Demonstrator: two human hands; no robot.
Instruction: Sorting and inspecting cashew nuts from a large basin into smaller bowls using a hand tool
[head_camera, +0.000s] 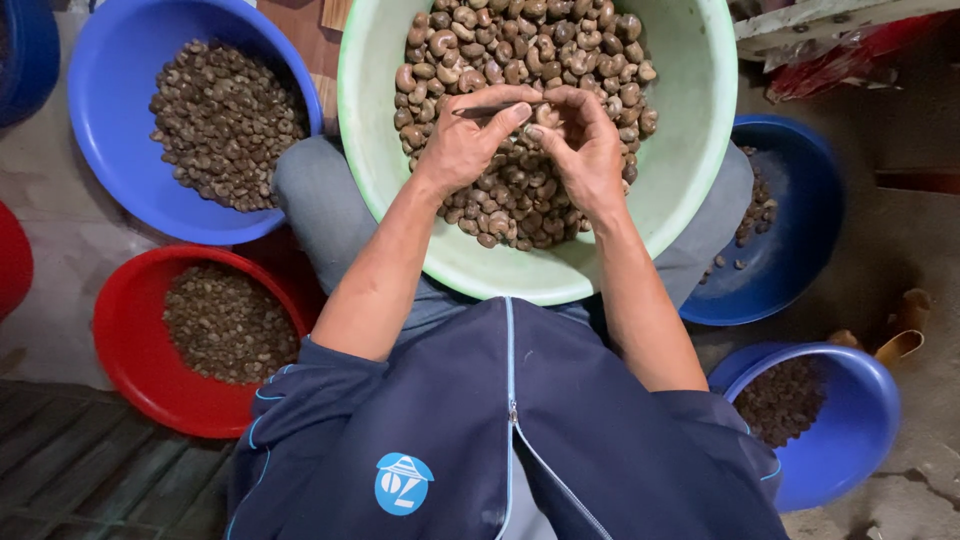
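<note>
Pale green plastic forms the large basin resting on the person's lap; it holds a deep heap of unpeeled cashew kernels with brown skins. Both hands work directly above this heap. The left hand is closed around a thin metal pick, gripped between thumb and forefinger with the shaft pointing left. The right hand is closed, fingertips pinched together on a single kernel, held against the tip of the left thumb. The two hands touch at the fingertips.

Sorted output sits in surrounding containers on the floor. A blue basin at upper left and a red basin at lower left each hold a moderate layer of small brown kernels. A blue basin at right holds only a scattering, and a smaller blue bowl at lower right holds a shallow dark pile.

Judged from the fill levels, work is partly advanced: several containers have received material, yet the green basin remains well stocked, so a large share appears unprocessed.
</note>
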